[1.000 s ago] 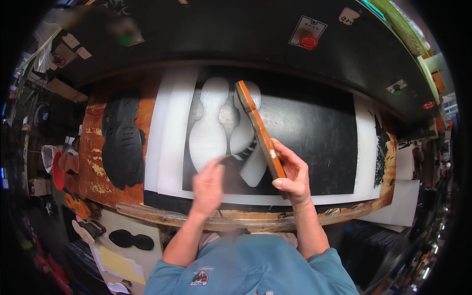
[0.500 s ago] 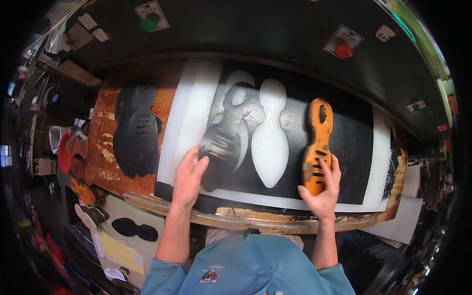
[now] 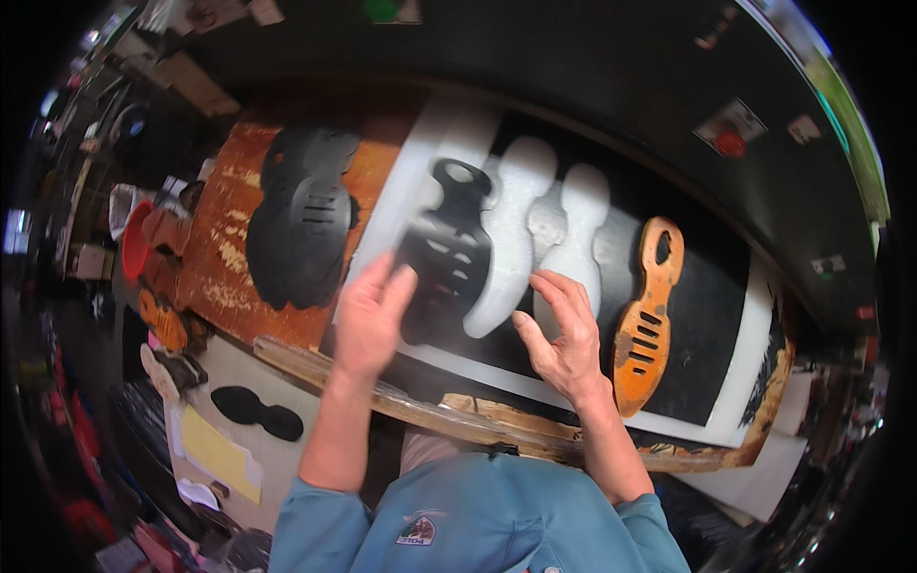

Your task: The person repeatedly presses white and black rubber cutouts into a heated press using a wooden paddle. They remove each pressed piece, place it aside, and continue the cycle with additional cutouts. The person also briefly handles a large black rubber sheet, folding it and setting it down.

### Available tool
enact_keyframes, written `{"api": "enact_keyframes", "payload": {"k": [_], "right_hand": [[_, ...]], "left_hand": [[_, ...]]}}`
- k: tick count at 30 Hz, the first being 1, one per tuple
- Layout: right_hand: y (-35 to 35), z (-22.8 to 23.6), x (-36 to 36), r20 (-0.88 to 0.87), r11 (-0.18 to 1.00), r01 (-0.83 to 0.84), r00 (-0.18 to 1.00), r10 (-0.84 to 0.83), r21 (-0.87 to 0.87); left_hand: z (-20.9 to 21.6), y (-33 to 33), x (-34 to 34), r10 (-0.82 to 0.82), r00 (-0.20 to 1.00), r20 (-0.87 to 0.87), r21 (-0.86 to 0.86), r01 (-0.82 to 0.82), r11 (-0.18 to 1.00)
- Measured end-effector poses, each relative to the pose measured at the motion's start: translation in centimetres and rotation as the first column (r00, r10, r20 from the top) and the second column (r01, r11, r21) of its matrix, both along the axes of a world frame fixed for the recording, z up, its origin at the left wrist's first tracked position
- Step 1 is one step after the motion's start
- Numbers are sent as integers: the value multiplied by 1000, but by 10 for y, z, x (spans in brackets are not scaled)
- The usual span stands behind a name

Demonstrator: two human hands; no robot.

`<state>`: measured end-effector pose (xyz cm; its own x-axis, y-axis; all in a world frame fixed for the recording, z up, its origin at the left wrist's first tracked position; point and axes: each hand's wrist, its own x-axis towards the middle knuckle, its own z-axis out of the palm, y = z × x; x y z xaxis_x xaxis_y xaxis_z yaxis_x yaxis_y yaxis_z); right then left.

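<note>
Pinched between the thumb and fingers of my left hand (image 3: pixel 374 310) is a black sole-shaped piece (image 3: pixel 449 224) with slots and a hole at its narrow end. Both are blurred by motion. Two white sole-shaped areas show in the black sheet (image 3: pixel 712 315) beside it. My right hand (image 3: pixel 568 339) hovers with fingers apart over the lower part of the right-hand white shape (image 3: pixel 585 215), holding nothing. To the right of that hand, an orange sole-shaped cutting die (image 3: pixel 657 291) with slots lies on the black sheet.
On the worn brown board (image 3: pixel 224 272) at left lie overlapping black sole pieces (image 3: pixel 301 220). A white sheet (image 3: pixel 387 201) lies under the black one. A dark machine body (image 3: pixel 592 57) with a red button (image 3: pixel 730 144) overhangs the far side. A wooden rail (image 3: pixel 420 411) edges the near side.
My right hand has let go of the orange die and moved left over the white shapes. My left hand has shifted the black sole piece leftward, off the white shape. The view has turned.
</note>
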<state>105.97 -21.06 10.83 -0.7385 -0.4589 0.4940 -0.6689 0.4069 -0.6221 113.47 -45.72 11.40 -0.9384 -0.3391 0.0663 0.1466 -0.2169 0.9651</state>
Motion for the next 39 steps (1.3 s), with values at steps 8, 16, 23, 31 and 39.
{"api": "enact_keyframes", "payload": {"k": [8, 16, 23, 31, 39], "right_hand": [[-24, -11, 17, -100, 970, -91, 988, 116, 227], [-48, -15, 49, -14, 927, -352, 934, 357, 128], [-24, -12, 108, 956, 969, -22, 164, 245, -244], [27, -33, 117, 707, 646, 660, -239, 665, -384], [33, -60, 124, 525, 487, 757, -226, 821, -435]], "left_hand": [[-21, -111, 25, 582, 808, 92, -645, -397, 653], [-56, -41, 97, 453, 869, 199, -604, -256, 755], [-54, -55, 87, 417, 881, 224, -487, -270, 831], [-35, -78, 69, 335, 816, 471, -456, -99, 884], [-28, -84, 39, 339, 691, 638, -483, 17, 876]]}}
